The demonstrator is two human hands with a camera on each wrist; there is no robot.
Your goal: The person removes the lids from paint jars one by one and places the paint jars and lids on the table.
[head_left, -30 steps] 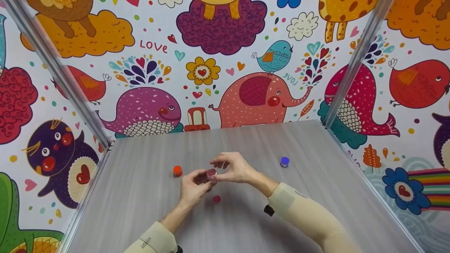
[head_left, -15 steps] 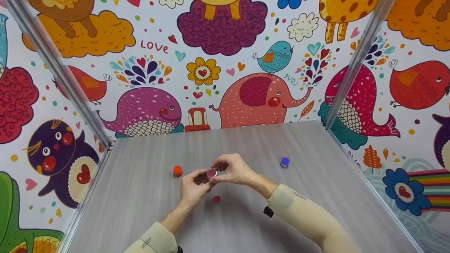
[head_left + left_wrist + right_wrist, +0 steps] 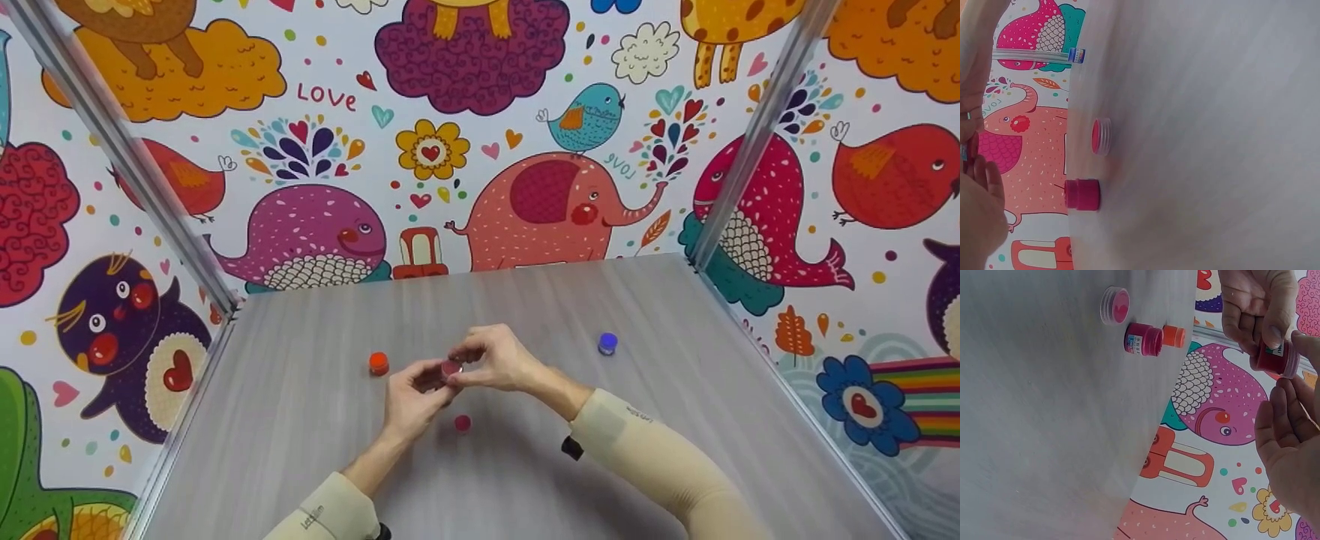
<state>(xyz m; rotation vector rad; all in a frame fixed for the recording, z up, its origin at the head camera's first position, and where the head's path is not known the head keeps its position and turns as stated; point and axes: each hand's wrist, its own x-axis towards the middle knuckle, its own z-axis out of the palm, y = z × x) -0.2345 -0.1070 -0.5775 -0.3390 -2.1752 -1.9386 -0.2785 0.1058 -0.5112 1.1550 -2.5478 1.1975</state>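
Left grip [image 3: 409,401] pinched one dark-red jar [image 3: 1269,361], held above the tabletop [image 3: 300,427]; its clear lid [image 3: 1293,364] faced the right grip [image 3: 506,364], whose thumb and fingertip pinched that end.

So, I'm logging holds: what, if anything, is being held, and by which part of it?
A dark red jar, by its labelled body, in the left hand. The right hand is at its clear-rimmed lid; whether it pinches that can't be told.
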